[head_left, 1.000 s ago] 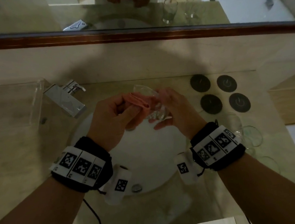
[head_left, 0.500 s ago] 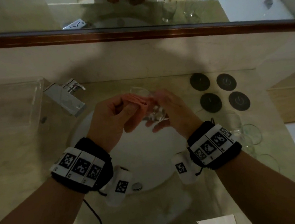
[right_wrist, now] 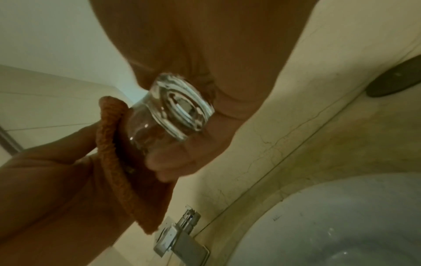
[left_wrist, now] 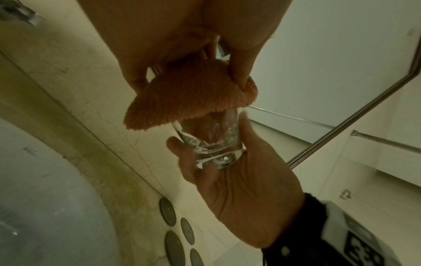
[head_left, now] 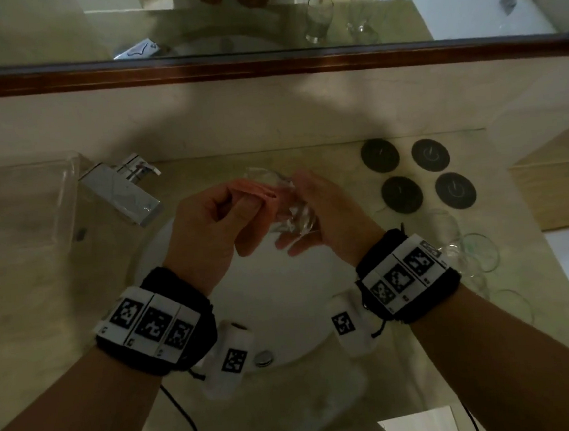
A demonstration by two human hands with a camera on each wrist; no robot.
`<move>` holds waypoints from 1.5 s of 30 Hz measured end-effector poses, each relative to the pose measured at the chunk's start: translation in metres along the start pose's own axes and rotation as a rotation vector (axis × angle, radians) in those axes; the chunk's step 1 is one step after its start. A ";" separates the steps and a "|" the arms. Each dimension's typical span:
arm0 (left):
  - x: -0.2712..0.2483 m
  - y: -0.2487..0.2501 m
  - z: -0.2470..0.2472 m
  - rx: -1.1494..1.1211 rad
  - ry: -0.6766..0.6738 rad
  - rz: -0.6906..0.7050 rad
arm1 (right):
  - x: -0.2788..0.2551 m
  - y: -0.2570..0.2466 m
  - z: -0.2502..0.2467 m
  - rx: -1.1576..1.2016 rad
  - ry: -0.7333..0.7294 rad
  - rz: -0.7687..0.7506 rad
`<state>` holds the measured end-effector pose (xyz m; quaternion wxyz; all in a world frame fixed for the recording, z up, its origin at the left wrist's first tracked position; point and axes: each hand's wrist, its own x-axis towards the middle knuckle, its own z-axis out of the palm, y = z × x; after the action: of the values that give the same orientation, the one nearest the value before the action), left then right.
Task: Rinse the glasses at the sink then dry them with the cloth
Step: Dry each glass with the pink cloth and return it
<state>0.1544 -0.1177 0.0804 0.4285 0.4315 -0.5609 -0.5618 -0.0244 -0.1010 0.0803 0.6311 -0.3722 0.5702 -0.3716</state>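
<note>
Over the white sink (head_left: 284, 304), my right hand (head_left: 324, 212) grips a clear glass (head_left: 289, 211) by its thick base, tilted with its mouth toward the left. My left hand (head_left: 215, 221) pinches an orange cloth (head_left: 260, 193) and holds it against the glass's mouth. In the left wrist view the cloth (left_wrist: 191, 95) covers the rim and part of it shows inside the glass (left_wrist: 212, 140). The right wrist view shows the heavy base of the glass (right_wrist: 180, 109) with the cloth (right_wrist: 114, 129) beside it.
A chrome tap (head_left: 119, 192) stands left of the sink, with a clear box (head_left: 17, 201) beyond it. Several dark round coasters (head_left: 417, 176) lie at the back right. More glasses (head_left: 472, 250) stand on the counter behind my right wrist. A mirror (head_left: 259, 18) runs along the wall.
The glass has turned a little in my right hand while the left keeps the cloth against it. Both hands stay over the sink.
</note>
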 end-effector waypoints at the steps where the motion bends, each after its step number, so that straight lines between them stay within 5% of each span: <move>1: 0.000 0.000 0.000 0.002 -0.006 -0.005 | 0.000 -0.001 0.000 -0.020 -0.007 0.010; 8: 0.000 -0.001 -0.003 -0.039 0.002 0.001 | 0.000 0.008 -0.008 -0.213 0.057 -0.411; 10: 0.001 0.001 -0.002 -0.042 -0.001 0.015 | 0.000 0.008 -0.007 -0.126 0.086 -0.378; 12: 0.000 0.001 0.000 -0.044 0.002 0.030 | 0.000 0.001 -0.001 0.040 0.100 -0.176; 15: -0.001 -0.001 0.001 -0.056 -0.009 0.025 | 0.001 0.001 -0.001 -0.009 0.033 0.014; 23: 0.003 -0.009 -0.004 -0.078 0.002 -0.006 | -0.002 0.009 -0.011 -0.214 0.049 -0.373; 25: 0.004 -0.007 -0.003 -0.094 -0.009 0.005 | -0.001 0.007 -0.009 -0.130 0.060 -0.317; 28: 0.004 -0.008 -0.002 -0.087 -0.002 0.007 | -0.001 -0.001 -0.003 0.075 0.003 -0.017; 30: 0.004 -0.009 -0.001 -0.072 0.005 0.007 | 0.000 -0.002 -0.005 0.062 -0.019 0.009; 35: 0.006 -0.016 -0.004 -0.098 0.010 -0.048 | 0.000 0.006 -0.016 -0.197 0.011 -0.351; 37: 0.007 -0.017 -0.003 -0.112 -0.002 -0.057 | 0.000 0.008 -0.015 -0.169 0.028 -0.382; 39: 0.008 -0.014 -0.002 -0.132 -0.004 -0.056 | 0.001 0.009 -0.011 -0.084 0.069 -0.324; 43: 0.009 -0.012 -0.001 -0.145 0.002 -0.043 | -0.001 -0.001 -0.003 0.084 0.004 0.023; 45: 0.009 -0.013 0.000 -0.145 0.007 -0.040 | 0.000 -0.001 -0.004 0.052 -0.014 -0.004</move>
<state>0.1524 -0.1265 0.0672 0.4494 0.4123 -0.5086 -0.6078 -0.0288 -0.1012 0.0810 0.6435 -0.3596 0.5553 -0.3850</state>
